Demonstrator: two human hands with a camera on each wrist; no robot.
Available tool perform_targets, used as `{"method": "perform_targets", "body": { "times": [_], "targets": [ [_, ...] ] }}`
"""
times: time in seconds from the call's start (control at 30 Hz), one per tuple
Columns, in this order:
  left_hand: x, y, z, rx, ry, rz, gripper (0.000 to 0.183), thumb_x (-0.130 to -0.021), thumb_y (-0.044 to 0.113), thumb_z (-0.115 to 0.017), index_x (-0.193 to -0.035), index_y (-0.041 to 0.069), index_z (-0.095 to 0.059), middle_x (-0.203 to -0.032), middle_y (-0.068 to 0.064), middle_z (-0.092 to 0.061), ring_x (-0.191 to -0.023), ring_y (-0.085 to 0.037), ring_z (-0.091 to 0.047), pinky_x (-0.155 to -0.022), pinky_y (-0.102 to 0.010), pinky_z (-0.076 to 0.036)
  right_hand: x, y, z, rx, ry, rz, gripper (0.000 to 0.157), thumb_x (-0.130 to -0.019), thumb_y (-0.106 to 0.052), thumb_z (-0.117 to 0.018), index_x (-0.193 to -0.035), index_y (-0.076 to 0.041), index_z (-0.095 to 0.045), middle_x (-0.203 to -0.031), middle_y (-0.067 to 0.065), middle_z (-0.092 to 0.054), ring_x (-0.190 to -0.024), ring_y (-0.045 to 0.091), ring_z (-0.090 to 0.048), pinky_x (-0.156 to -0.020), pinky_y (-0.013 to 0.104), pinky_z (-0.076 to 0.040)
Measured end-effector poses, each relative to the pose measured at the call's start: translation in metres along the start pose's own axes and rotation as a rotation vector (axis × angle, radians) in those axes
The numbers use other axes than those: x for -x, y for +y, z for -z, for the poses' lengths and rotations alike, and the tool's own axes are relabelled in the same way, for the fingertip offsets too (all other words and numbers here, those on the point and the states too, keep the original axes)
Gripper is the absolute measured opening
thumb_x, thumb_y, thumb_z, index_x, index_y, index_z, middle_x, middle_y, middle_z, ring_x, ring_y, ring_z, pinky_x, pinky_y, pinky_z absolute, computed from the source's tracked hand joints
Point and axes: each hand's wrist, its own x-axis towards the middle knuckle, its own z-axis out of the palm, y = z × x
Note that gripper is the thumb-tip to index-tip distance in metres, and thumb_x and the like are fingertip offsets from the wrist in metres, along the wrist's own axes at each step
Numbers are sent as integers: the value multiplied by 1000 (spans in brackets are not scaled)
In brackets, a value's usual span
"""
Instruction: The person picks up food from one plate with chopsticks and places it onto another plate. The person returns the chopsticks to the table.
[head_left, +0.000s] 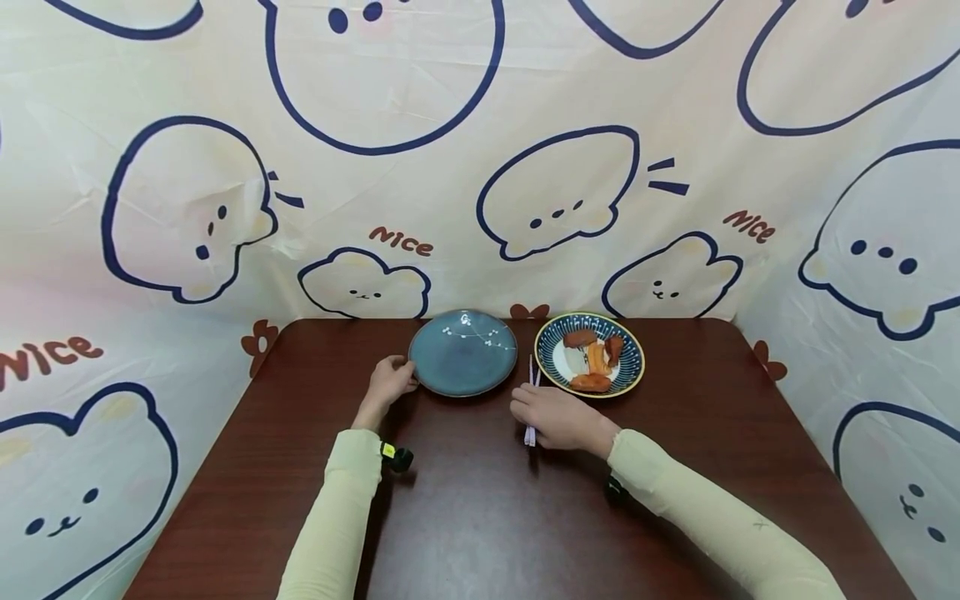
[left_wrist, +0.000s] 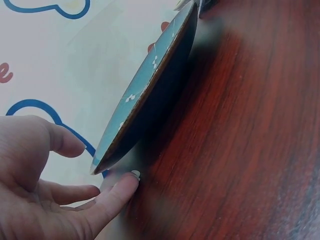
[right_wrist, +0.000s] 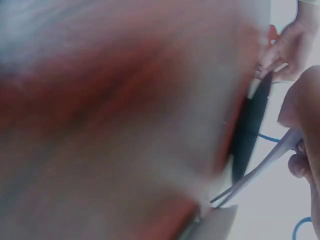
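A round blue plate (head_left: 459, 367) with white blossom sprigs lies toward the back of the table. My left hand (head_left: 390, 381) is at its left rim; in the left wrist view the thumb and fingers of that hand (left_wrist: 45, 185) spread around the plate edge (left_wrist: 145, 95), with a gap showing. In my right hand (head_left: 561, 417) I grip a pair of pale purple chopsticks (head_left: 530, 437), whose tips point toward the back. Right of them stands a patterned dish (head_left: 550, 364) with a yellow rim, holding several brown and orange food pieces (head_left: 597, 358).
Both dishes stand on a dark reddish-brown wooden table (head_left: 465, 517), near its back edge. A pale cloth (head_left: 450, 192) with cartoon bears hangs behind and along both sides. Dark wrist cameras (head_left: 402, 459) sit at both cuffs.
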Motion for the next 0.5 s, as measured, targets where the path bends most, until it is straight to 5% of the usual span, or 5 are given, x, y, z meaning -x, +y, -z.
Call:
{"method": "perform_targets", "body": {
  "times": [0.2, 0.5],
  "targets": [
    [-1, 0, 0, 1, -9, 1, 58, -107, 22, -45, -154, -9, -32, -133, -30, -55, -114, -38, -65, -97, -42, -59, 9, 2, 26, -233, 92, -144, 31, -86, -2, -72, -103, -19, -53, -100, -7, -45, -90, 8, -47, -75, 20, -49],
    [-1, 2, 0, -11, -18, 6, 59, -107, 23, -44, -155, -9, -31, -135, -29, -54, -115, -37, -64, -99, -42, -58, 29, 14, 63, -534, 424, -185, 10, -105, -8, -55, -103, -15, -48, -87, -6, -46, -76, 5, -50, -60, 20, -48]
  ]
}}
